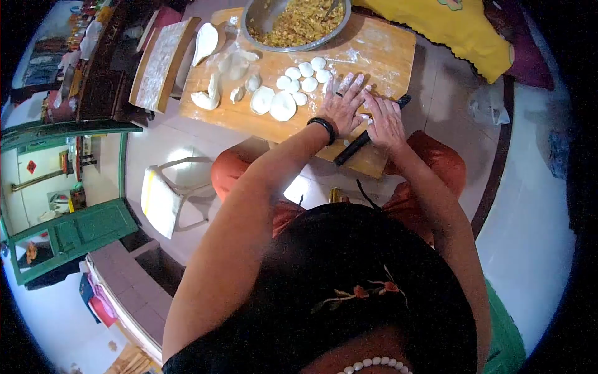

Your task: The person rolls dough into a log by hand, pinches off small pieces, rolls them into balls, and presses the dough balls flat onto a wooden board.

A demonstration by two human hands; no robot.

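Note:
My left hand (pixel 341 111) lies over the floured wooden board (pixel 374 50), its fingers stretched out and dusted white. Beside it, my right hand (pixel 385 123) has its fingers extended over a dark rolling pin (pixel 356 146), close to the left hand's fingertips. A small white bit shows between the hands; what lies under the palms is hidden. Several small dough discs (pixel 309 83) sit just left of my left hand. Two larger flat wrappers (pixel 283 106) overlap near them. Farther left are shaped dough pieces (pixel 207 95).
A metal bowl of chopped filling (pixel 298 23) stands at the board's far edge. A floured tray (pixel 163 65) is to the left, with a chair (pixel 163 196) below it. Yellow cloth (pixel 461 34) hangs at the upper right, above a plastic bag (pixel 489 107).

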